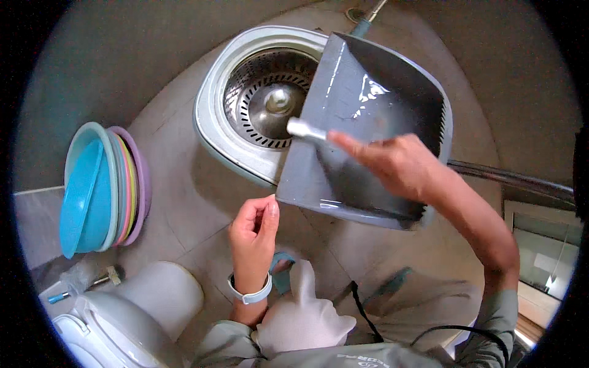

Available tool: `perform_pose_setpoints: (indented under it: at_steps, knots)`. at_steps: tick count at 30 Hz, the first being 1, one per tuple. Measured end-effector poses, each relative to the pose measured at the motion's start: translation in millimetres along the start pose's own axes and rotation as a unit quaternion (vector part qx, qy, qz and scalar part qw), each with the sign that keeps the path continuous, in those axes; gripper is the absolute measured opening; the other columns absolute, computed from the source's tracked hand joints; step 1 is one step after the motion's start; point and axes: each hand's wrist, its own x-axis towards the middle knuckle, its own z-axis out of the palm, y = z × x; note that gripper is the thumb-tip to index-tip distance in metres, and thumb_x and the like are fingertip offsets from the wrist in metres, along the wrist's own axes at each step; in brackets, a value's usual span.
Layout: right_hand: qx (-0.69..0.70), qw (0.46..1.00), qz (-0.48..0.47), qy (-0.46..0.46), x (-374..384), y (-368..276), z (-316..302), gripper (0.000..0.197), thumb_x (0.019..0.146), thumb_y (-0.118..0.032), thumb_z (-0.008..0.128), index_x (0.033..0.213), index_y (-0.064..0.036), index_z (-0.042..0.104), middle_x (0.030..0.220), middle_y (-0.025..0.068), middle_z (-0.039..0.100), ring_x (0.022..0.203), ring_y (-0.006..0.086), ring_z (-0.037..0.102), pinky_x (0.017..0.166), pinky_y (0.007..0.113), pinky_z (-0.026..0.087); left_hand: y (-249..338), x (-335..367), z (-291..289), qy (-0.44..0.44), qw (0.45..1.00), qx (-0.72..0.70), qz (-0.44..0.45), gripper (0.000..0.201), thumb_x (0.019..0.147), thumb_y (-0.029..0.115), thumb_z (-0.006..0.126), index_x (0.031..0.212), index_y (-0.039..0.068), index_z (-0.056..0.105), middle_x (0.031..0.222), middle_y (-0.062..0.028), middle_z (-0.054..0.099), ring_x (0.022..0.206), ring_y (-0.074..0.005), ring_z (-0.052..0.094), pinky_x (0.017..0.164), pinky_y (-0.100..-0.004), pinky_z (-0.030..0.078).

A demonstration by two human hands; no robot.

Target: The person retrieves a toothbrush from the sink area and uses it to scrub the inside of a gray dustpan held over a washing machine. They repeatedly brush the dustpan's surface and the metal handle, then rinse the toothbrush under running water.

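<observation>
A large grey dustpan (350, 153), wet and shiny inside, lies across the right part of a white spin-mop bucket (215, 153). My left hand (254, 227) pinches the dustpan's near left corner between thumb and fingers. Over the pan, my right hand (405, 165) is closed round a small white brush (307, 130), its forefinger stretched along the handle. The brush's head is at the pan's front lip and blurred by motion, so its bristles do not show clearly. Beside the lip, the bucket's metal spin basket (279, 119) is visible.
Several coloured basins (89, 190) lean stacked at the left wall. A white toilet (116, 319) stands at lower left. The dustpan's metal pole (512, 178) runs off to the right. Another pole (368, 21) lies behind the bucket, near a floor drain (354, 13).
</observation>
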Motion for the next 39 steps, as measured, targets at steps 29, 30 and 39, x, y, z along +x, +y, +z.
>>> perform_pose_setpoints:
  at_steps: [29,30,39]
  knots:
    - [-0.086,0.969,0.156,0.169,45.1,79.5,-25.0,0.045,0.089,-0.016,0.049,0.133,-0.0205,0.046,0.07,0.0236,0.059,0.062,0.0391,0.06,0.058,0.048,0.046,-3.7,4.1,12.0,-0.019,0.997,-0.077,0.0,0.012,0.091,0.011,0.059,0.086,0.003,0.053,0.072,0.0052,0.048,0.065,-0.0012,0.039,0.057,-0.0167,0.033]
    - [-0.048,0.975,0.159,0.146,44.0,78.2,-21.1,0.046,0.088,-0.014,0.049,0.133,-0.02,0.046,0.071,0.0235,0.059,0.061,0.0389,0.06,0.058,0.047,0.046,-3.8,4.1,11.4,-0.02,0.997,-0.075,-0.004,0.012,0.091,0.011,0.059,0.086,0.003,0.053,0.072,0.0053,0.048,0.065,-0.0012,0.039,0.057,-0.0167,0.033]
    - [-0.071,0.97,0.19,0.137,56.6,75.7,-18.9,0.048,0.089,-0.008,0.051,0.134,-0.0201,0.046,0.071,0.0229,0.056,0.059,0.0368,0.054,0.063,0.041,0.046,-6.8,6.8,11.6,-0.017,0.996,-0.081,-0.017,0.013,0.091,0.013,0.06,0.085,0.003,0.053,0.072,0.0058,0.047,0.064,-0.0014,0.038,0.057,-0.0169,0.033]
